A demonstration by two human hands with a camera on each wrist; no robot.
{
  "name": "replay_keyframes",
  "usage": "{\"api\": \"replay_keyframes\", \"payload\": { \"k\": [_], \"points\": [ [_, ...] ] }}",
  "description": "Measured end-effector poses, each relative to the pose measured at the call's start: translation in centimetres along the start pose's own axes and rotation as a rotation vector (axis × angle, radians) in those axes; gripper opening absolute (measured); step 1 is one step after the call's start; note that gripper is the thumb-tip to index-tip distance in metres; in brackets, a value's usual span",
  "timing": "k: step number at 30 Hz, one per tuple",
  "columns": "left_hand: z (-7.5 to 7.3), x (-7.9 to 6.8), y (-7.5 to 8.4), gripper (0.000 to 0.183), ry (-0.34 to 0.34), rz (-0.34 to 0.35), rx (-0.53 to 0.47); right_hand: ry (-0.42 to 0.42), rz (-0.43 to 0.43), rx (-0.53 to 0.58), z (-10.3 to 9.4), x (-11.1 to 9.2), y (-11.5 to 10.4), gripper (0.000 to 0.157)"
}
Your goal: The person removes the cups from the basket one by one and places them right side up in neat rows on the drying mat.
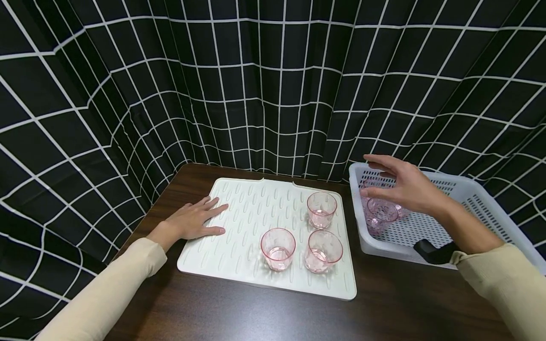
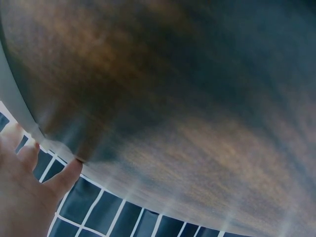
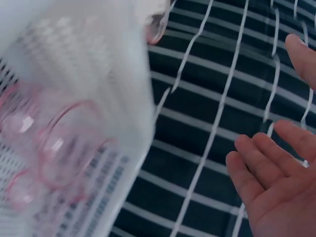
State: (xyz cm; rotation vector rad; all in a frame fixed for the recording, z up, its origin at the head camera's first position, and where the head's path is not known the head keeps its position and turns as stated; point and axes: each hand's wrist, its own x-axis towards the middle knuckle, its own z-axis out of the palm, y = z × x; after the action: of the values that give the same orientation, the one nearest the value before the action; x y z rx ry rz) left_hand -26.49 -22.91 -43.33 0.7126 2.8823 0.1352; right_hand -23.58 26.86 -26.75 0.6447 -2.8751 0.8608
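My left hand (image 1: pixel 194 220) lies flat with spread fingers on the left edge of a white ridged drying mat (image 1: pixel 239 227). Three clear pink-rimmed glasses stand upright on the mat's right half: a back glass (image 1: pixel 322 219), a front-left glass (image 1: pixel 278 259) and a front-right glass (image 1: pixel 316 261). Over the left end of a light grey plastic basket (image 1: pixel 431 232), my right hand (image 1: pixel 405 187) hovers with its thumb apart from the fingers, holding nothing. Several pink glasses (image 3: pixel 64 148) sit inside that basket, partly hidden by the hand in the head view.
A dark wooden table (image 1: pixel 213 303) carries the mat and the basket side by side, with a narrow gap between them. Black curtain with a white grid (image 1: pixel 264 94) hangs behind and along both sides. A black strap piece (image 1: pixel 435 252) shows at my right wrist.
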Motion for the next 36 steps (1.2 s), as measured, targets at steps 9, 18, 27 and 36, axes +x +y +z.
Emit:
{"api": "replay_keyframes", "payload": {
  "k": [9,18,27,36],
  "points": [
    [0.0,0.0,0.0,0.085,-0.01,-0.016,-0.012,-0.026,0.187,0.002,-1.1,0.0,6.0,0.094],
    [-0.1,-0.1,0.1,0.086,-0.008,-0.015,-0.009,-0.09,0.354,0.072,-1.8,-0.1,10.8,0.103],
    [-0.1,-0.1,0.1,0.084,-0.007,-0.022,-0.014,-0.144,0.432,0.058,-1.9,-0.2,13.8,0.11],
    [0.2,0.1,-0.1,0.085,-0.002,-0.022,-0.001,-0.226,0.526,0.058,-1.5,-0.2,15.8,0.122]
  ]
}}
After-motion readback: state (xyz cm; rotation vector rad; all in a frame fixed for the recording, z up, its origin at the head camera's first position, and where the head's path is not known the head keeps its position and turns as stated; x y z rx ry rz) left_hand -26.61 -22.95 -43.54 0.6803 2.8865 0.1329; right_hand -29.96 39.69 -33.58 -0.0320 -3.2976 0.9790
